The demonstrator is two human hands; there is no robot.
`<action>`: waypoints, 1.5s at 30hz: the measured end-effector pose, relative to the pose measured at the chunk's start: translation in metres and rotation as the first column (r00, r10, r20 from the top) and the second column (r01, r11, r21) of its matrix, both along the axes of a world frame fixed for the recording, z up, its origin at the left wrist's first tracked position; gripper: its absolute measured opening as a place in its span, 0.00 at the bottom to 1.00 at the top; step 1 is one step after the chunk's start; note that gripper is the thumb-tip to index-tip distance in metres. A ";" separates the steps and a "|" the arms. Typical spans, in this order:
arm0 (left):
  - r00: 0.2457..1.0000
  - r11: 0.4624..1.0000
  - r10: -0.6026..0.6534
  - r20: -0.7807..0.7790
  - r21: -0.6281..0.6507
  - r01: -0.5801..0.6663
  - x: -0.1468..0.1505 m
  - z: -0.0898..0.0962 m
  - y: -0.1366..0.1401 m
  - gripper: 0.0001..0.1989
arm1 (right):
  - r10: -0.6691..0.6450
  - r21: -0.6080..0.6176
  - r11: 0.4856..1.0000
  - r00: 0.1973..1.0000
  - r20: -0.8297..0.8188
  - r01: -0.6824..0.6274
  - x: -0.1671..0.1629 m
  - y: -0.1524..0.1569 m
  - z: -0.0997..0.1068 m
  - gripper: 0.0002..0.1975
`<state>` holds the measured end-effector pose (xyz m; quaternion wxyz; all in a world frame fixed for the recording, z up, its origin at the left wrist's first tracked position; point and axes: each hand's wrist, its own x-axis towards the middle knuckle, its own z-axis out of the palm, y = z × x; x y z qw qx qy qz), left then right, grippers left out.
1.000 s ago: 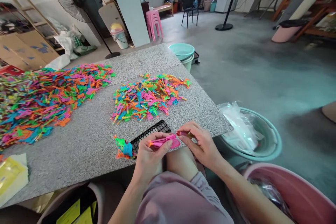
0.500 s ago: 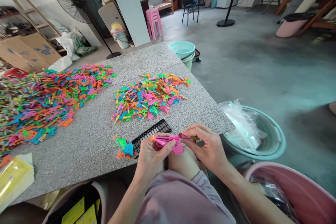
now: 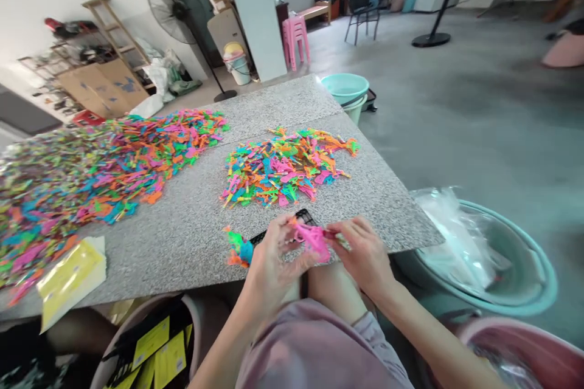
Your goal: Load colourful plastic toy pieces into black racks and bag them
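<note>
Two hands meet above the near edge of the surface (image 3: 191,243), both closed on something: the left hand (image 3: 276,260) grips a pink plastic toy (image 3: 314,238) between thumb and fingers, while the right hand (image 3: 365,250) pinches a slim dark red piece (image 3: 329,233). The toy lies between them, its long axis running roughly crosswise, orange tip (image 3: 292,220) toward the left hand and a little higher, rear end toward the right, its broad part hanging down. The red piece sits right at that rear end, nearly in line with the toy (blur hides whether it is already inside or just touching). That alignment looks like what the coming move turns on, with the right fingertips nearest the joint. Just behind the left hand, a black rack (image 3: 306,216) is partly covered, and a blue toy (image 3: 245,251) lies by its left end. Farther out, a smaller pile of colourful toys (image 3: 287,167) leaves a bare strip before the hands; a larger heap (image 3: 114,170) spreads well to the left. Most open room is on the right, up to the surface's slanting edge, with a teal basin (image 3: 545,276) beyond.
</note>
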<state>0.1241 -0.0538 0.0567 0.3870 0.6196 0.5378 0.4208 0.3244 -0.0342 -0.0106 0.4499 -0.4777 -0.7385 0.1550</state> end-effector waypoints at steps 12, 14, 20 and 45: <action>0.703 0.902 0.129 -0.699 0.377 0.208 -0.130 -0.065 -0.013 0.28 | 0.281 -0.558 0.684 0.876 -0.393 -0.470 -0.139 0.067 -0.062 0.04; 0.721 0.897 0.157 -0.675 0.404 0.182 -0.128 -0.076 -0.013 0.23 | 0.329 -0.537 0.693 0.873 -0.359 -0.481 -0.161 0.075 -0.066 0.06; 0.759 0.888 0.134 -0.637 0.417 0.194 -0.134 -0.087 -0.014 0.20 | 0.494 -0.534 0.754 0.866 0.078 -0.382 -0.186 0.081 -0.064 0.02; 0.718 0.814 0.075 -0.692 0.459 0.357 -0.139 -0.084 -0.004 0.21 | 0.503 -0.513 0.823 0.731 0.461 -0.244 -0.200 0.074 -0.043 0.12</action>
